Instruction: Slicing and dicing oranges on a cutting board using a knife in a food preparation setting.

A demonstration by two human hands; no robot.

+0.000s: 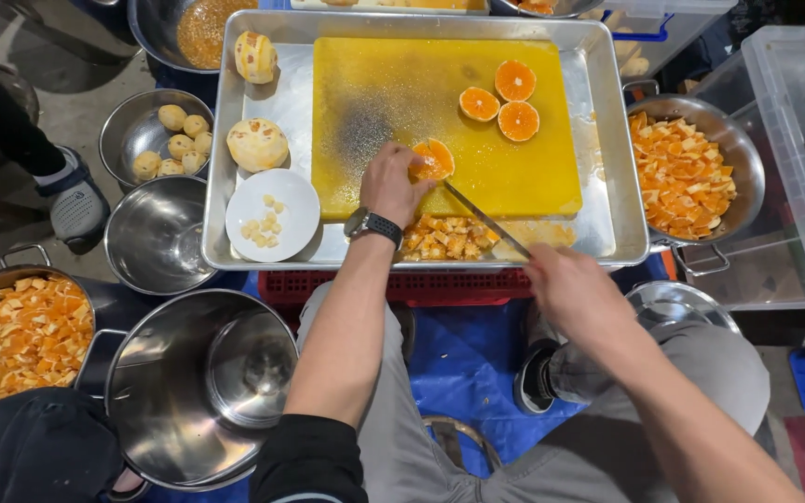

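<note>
Around me: grey concrete floor [76, 102] at upper left, blue tarpaulin [468, 363] spread beneath my stool [458, 438]. A red plastic crate [402, 287] carries the work surface. Clear plastic storage bins [794, 140] stand along the right edge. Even overhead light, soft reflections on metal.

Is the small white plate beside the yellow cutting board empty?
No, the small white plate holds a few pale seeds or bits, and it sits in the metal tray left of the yellow cutting board.

Orange slices [498, 101], yellow cutting board [393, 102]
</note>
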